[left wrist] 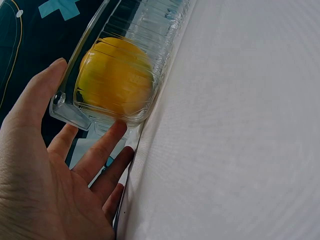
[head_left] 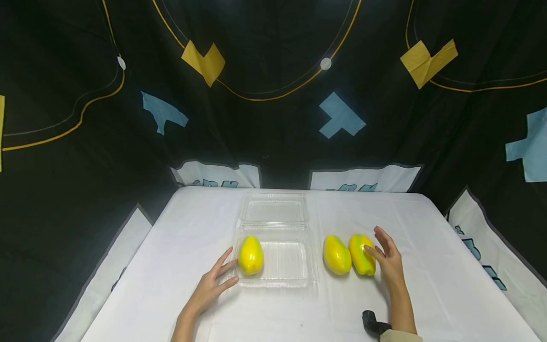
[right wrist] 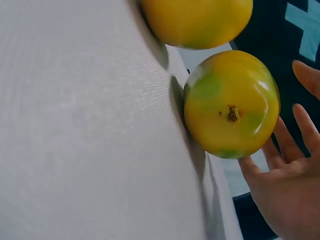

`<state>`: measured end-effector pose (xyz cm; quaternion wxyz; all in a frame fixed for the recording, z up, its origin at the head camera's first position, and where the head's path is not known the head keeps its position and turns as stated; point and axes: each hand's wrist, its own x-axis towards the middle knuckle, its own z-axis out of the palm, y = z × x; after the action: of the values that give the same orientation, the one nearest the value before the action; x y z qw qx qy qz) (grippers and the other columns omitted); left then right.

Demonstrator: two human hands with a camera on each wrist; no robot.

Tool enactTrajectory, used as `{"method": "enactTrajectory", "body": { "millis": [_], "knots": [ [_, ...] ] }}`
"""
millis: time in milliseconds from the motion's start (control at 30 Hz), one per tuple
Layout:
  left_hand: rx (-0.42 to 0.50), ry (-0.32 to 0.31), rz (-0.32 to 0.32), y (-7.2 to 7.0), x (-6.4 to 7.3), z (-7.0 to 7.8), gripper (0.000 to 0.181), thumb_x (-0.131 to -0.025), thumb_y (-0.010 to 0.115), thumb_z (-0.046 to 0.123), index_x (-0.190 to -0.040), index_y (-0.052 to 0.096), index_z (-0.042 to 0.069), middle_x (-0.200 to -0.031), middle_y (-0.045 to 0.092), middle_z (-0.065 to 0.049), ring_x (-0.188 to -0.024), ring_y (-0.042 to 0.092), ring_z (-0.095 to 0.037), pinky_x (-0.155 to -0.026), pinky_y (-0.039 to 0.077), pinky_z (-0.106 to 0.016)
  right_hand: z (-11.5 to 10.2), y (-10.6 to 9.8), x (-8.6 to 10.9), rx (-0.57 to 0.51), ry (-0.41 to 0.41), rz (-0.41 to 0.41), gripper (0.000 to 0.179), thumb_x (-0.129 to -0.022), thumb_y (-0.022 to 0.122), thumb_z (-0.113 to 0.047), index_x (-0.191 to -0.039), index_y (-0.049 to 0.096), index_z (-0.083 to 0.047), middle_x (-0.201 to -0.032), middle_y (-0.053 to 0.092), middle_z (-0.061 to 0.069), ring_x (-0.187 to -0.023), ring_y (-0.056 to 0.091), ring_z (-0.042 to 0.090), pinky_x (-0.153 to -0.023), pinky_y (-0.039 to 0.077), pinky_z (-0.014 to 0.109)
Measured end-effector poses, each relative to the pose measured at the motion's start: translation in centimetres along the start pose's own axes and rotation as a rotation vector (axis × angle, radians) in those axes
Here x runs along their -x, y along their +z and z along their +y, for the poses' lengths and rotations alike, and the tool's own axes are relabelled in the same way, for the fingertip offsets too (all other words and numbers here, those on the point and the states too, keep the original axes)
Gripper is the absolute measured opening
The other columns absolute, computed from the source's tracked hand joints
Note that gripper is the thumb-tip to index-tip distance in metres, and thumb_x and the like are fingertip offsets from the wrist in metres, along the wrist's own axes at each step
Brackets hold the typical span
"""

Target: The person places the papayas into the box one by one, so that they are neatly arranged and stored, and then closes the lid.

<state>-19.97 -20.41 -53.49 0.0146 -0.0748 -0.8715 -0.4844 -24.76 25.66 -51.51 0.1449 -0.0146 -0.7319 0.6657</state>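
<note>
A clear plastic clamshell box (head_left: 284, 259) lies with its lid (head_left: 275, 211) folded back, away from me. Inside its left end sits a yellow mango-like fruit (head_left: 250, 255), seen through the wall in the left wrist view. My left hand (head_left: 209, 285) is beside that end, fingers spread, with the thumb by the rim (left wrist: 65, 117). To the right of the box, two more yellow-green fruits lie side by side, a left one (head_left: 336, 255) and a right one (head_left: 361, 256). My right hand (head_left: 389, 259) is at the right fruit (right wrist: 232, 105), its fingers loosely extended around the outer side.
A white cloth covers the table (head_left: 427, 294). Dark curtains (head_left: 273, 128) with yellow and blue tape stand behind and at both sides. A black wrist mount (head_left: 373, 324) shows near my right forearm.
</note>
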Motion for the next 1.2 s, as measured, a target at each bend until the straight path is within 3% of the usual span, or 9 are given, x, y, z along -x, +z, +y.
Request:
{"method": "enactTrajectory", "body": {
  "millis": [133, 300, 400, 567, 1200],
  "knots": [
    [0.007, 0.009, 0.0, 0.0, 0.0, -0.1, 0.073, -0.084, 0.064, 0.036, -0.146, 0.024, 0.034, -0.13, 0.053, 0.006, -0.133, 0.029, -0.033, -0.096, 0.013, -0.072, 0.3, -0.3, 0.3, 0.017, 0.058, -0.076, 0.07, -0.086, 0.067, -0.014, -0.145, 0.03, -0.018, -0.148, 0.028, 0.009, -0.134, 0.026, 0.028, -0.106, 0.031, 0.031],
    [0.019, 0.026, -0.006, 0.0, 0.0, -0.1, 0.073, -0.085, 0.064, 0.035, -0.146, 0.024, 0.034, -0.13, 0.053, 0.004, -0.132, 0.029, -0.034, -0.096, 0.012, -0.072, 1.1, -0.5, 0.4, -0.064, 0.111, -0.162, 0.076, -0.085, 0.067, -0.009, -0.147, 0.026, -0.022, -0.149, 0.018, 0.017, -0.13, 0.026, 0.036, -0.089, 0.04, 0.011],
    [0.022, 0.033, -0.009, 0.0, 0.0, -0.2, 0.072, -0.086, 0.063, 0.034, -0.146, 0.024, 0.034, -0.13, 0.053, 0.002, -0.132, 0.029, -0.035, -0.096, 0.012, -0.072, 1.4, -0.6, 0.4, -0.045, 0.136, -0.194, 0.078, -0.083, 0.068, -0.009, -0.147, 0.024, -0.022, -0.15, 0.016, 0.018, -0.132, 0.024, 0.037, -0.1, 0.037, 0.024],
    [0.021, 0.028, -0.011, -0.1, 0.0, -0.2, 0.072, -0.086, 0.063, 0.034, -0.146, 0.023, 0.035, -0.13, 0.054, 0.001, -0.132, 0.028, -0.035, -0.096, 0.012, -0.072, 1.9, -0.4, 0.4, 0.034, 0.182, -0.199, 0.079, -0.08, 0.071, -0.011, -0.146, 0.029, -0.021, -0.149, 0.022, 0.016, -0.136, 0.018, 0.035, -0.109, 0.016, 0.052],
    [0.03, 0.036, -0.014, -0.2, 0.2, -0.1, 0.071, -0.086, 0.062, 0.035, -0.146, 0.023, 0.035, -0.129, 0.054, 0.003, -0.133, 0.028, -0.034, -0.096, 0.011, -0.072, 1.6, -1.1, 0.7, 0.108, 0.219, -0.205, 0.083, -0.074, 0.077, -0.021, -0.144, 0.032, -0.023, -0.147, 0.025, 0.012, -0.133, 0.024, 0.035, -0.106, 0.018, 0.058]
  ]
}}
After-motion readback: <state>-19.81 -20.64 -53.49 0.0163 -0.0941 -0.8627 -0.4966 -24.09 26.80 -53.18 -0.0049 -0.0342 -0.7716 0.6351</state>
